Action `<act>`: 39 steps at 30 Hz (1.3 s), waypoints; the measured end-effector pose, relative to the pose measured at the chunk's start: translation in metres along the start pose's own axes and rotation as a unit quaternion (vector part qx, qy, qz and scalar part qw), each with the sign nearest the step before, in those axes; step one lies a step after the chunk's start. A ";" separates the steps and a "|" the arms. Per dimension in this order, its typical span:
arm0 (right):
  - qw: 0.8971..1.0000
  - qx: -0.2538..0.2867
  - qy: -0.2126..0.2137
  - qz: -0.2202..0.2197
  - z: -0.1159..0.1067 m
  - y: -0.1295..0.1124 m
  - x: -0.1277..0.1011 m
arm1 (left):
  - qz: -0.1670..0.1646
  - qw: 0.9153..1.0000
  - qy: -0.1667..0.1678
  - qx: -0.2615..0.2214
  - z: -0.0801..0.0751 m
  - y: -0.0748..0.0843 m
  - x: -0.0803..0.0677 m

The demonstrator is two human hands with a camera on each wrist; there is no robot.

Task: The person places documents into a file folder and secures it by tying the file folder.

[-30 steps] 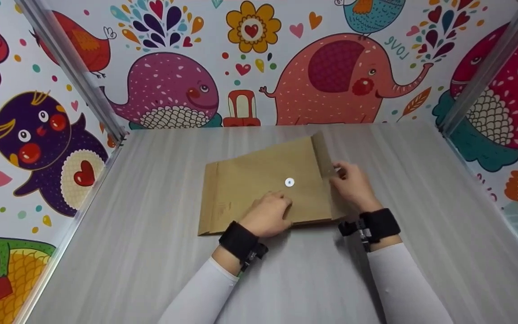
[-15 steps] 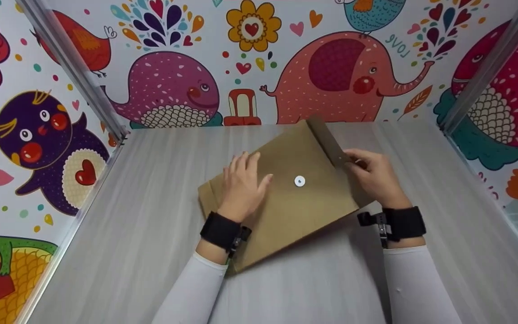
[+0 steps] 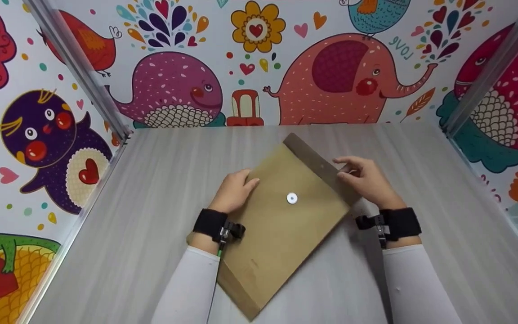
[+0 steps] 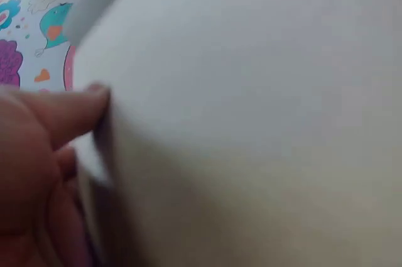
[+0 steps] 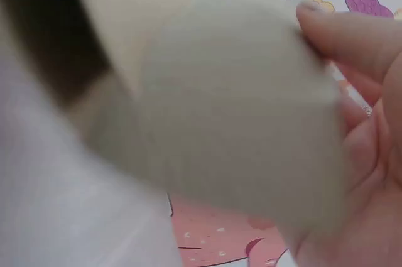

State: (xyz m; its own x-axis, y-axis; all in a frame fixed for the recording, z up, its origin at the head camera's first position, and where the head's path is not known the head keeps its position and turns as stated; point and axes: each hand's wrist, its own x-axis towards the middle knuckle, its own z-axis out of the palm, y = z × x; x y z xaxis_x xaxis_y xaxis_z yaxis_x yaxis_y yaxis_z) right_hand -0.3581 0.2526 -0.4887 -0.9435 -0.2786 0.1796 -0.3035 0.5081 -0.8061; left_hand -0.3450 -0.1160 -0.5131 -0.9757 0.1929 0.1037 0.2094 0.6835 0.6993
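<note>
A brown paper envelope (image 3: pixel 277 229) with a white round button (image 3: pixel 292 198) lies slantwise on the grey table (image 3: pixel 128 216), its flap (image 3: pixel 315 162) toward the far right. My left hand (image 3: pixel 243 182) holds the envelope's left edge. The left wrist view shows a finger (image 4: pixel 69 113) on top of that edge and the envelope (image 4: pixel 251 154) filling the frame. My right hand (image 3: pixel 348 173) pinches the flap. In the right wrist view my thumb (image 5: pixel 342 34) presses on the raised flap (image 5: pixel 239 110). Both wrist views are blurred.
Walls with bright cartoon animals (image 3: pixel 340 76) close the table in on three sides. Metal posts (image 3: pixel 79 72) stand at the back corners. Black wrist straps (image 3: pixel 209 222) and white sleeves (image 3: pixel 191 283) cover my forearms.
The envelope has turned clockwise from lying crosswise to pointing toward me. My left hand slid from its face to its left edge. My right hand kept hold of the flap.
</note>
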 end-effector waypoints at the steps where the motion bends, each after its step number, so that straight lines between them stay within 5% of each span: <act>1: 1.000 0.026 0.004 0.017 -0.001 0.002 0.000 | -0.007 1.000 0.017 -0.006 -0.002 -0.001 0.001; 6: 0.978 0.188 0.010 0.088 -0.001 0.012 -0.002 | -0.074 0.991 0.074 -0.082 -0.008 0.002 0.001; 12: 0.951 0.287 0.021 0.113 0.017 0.012 0.003 | -0.086 0.983 0.042 -0.156 -0.004 0.010 0.001; 16: 0.955 0.277 0.022 0.105 0.022 0.016 0.005 | -0.089 0.980 0.025 -0.178 -0.001 0.009 0.003; 22: 0.965 0.242 -0.058 0.088 0.015 0.022 0.002 | -0.106 0.949 0.062 -0.291 -0.003 0.005 0.006; 25: 0.966 0.222 -0.093 0.091 0.013 0.023 0.001 | -0.110 0.942 0.077 -0.308 -0.004 0.003 0.007; 32: 0.967 0.221 -0.084 0.095 0.019 0.023 0.003 | -0.076 0.949 0.071 -0.298 -0.002 -0.004 0.007; 39: 0.972 0.222 -0.073 0.033 0.027 0.023 0.005 | -0.022 0.946 0.047 -0.319 0.000 -0.013 0.008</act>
State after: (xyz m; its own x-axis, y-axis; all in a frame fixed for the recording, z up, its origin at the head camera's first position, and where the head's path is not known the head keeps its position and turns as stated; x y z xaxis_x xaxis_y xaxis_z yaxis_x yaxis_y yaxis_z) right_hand -0.3660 0.2410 -0.5218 -0.9201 -0.3867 0.0629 -0.1243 0.1361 -0.9829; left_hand -0.3551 -0.1236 -0.5211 -0.9904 0.0898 0.1055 0.1159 0.1198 0.9860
